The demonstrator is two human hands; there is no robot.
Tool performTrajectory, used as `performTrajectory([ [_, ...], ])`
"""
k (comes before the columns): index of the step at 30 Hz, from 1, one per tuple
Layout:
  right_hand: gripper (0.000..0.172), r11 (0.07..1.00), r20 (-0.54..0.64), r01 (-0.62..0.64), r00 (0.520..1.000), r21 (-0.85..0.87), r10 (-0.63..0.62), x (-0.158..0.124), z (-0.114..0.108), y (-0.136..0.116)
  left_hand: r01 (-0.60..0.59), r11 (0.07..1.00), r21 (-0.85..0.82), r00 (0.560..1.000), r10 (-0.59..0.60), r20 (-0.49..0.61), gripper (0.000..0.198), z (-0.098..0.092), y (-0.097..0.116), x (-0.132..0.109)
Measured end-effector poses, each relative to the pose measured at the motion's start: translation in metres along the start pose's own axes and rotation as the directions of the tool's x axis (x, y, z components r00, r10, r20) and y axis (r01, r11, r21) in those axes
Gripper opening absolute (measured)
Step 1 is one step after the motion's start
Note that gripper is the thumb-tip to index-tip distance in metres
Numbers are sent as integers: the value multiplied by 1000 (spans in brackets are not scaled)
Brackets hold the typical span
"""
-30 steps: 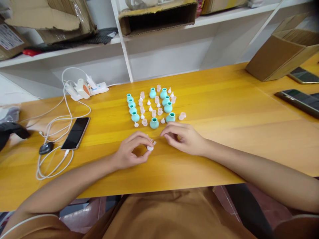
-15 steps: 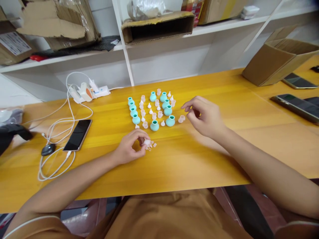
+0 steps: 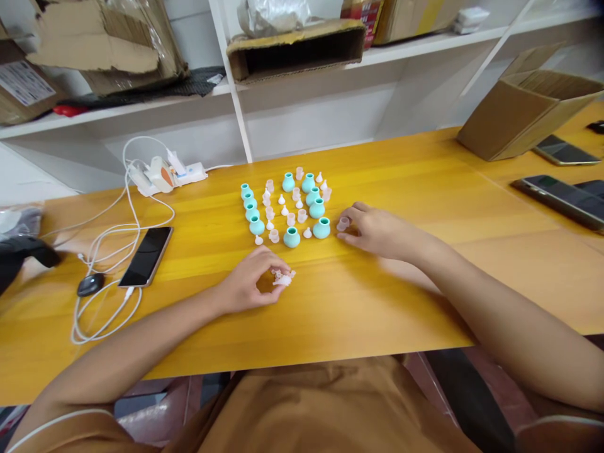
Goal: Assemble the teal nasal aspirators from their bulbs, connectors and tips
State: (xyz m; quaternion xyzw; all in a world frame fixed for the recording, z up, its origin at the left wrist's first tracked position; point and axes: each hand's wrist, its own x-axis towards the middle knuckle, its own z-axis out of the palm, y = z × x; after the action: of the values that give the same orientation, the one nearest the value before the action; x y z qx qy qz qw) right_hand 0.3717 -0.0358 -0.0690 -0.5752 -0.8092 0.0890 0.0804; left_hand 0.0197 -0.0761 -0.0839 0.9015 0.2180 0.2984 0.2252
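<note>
My left hand (image 3: 252, 280) pinches a small white cone-shaped piece (image 3: 283, 280) between thumb and fingers, low over the desk. Tiny translucent rings (image 3: 291, 274) lie right behind it, partly hidden. Off to the right, my right hand (image 3: 370, 228) has its thumb and index finger closed around a small translucent pinkish cup (image 3: 343, 224), which stands on the desk. Between and beyond the hands, several turquoise little pots (image 3: 321, 228) stand in a loose ring. Among them are more translucent cups (image 3: 302, 216) and white pointed pieces (image 3: 284, 211).
A phone (image 3: 146, 257) with coiled white cables and a power strip (image 3: 189, 174) are at the left of the wooden desk (image 3: 368, 314). An open cardboard box (image 3: 523, 116) and more phones (image 3: 561, 200) sit at the right. Shelves with boxes rise behind.
My right hand has come down and left, its fingers now around the translucent cup. My left hand has shifted slightly right and the white piece has turned, over the tiny rings.
</note>
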Motion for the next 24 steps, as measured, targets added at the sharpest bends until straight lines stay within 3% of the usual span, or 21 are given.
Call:
performTrajectory([
  [2, 22, 1000, 15, 5, 1000, -10, -4, 0, -4, 0, -57, 998, 28, 995, 55, 81, 28, 1, 3, 0],
  [5, 23, 998, 33, 5, 999, 56, -6, -6, -21, -1, -169, 982, 82, 975, 154, 162, 27, 3, 6, 0],
  [8, 28, 946, 82, 95, 989, 311, -126, -17, -39, -11, -220, 970, 103, 961, 197, 192, 30, 3, 6, 0],
  [10, 32, 845, 128, 172, 954, 507, -271, -24, -42, -24, -215, 970, 111, 962, 191, 196, 32, 2, 6, 0],
  [12, 33, 719, 136, 205, 912, 664, -386, -29, -33, -41, -224, 967, 124, 961, 198, 194, 33, 1, 5, 0],
  [14, 32, 609, 94, 205, 902, 766, -421, -32, -15, -60, -236, 961, 143, 965, 214, 151, 35, 1, 5, -1],
  [18, 36, 439, 89, 126, 895, 890, -437, -36, 20, -89, -224, 954, 198, 972, 234, -32, 60, 2, 8, -3],
  [20, 37, 390, 97, 107, 878, 915, -469, -37, 29, -97, -243, 940, 240, 965, 260, -40, 68, 2, 11, -4],
  [24, 32, 380, 61, 171, 848, 909, -527, -40, 33, -102, -309, 913, 265, 949, 314, 23, 49, 3, 14, -4],
])
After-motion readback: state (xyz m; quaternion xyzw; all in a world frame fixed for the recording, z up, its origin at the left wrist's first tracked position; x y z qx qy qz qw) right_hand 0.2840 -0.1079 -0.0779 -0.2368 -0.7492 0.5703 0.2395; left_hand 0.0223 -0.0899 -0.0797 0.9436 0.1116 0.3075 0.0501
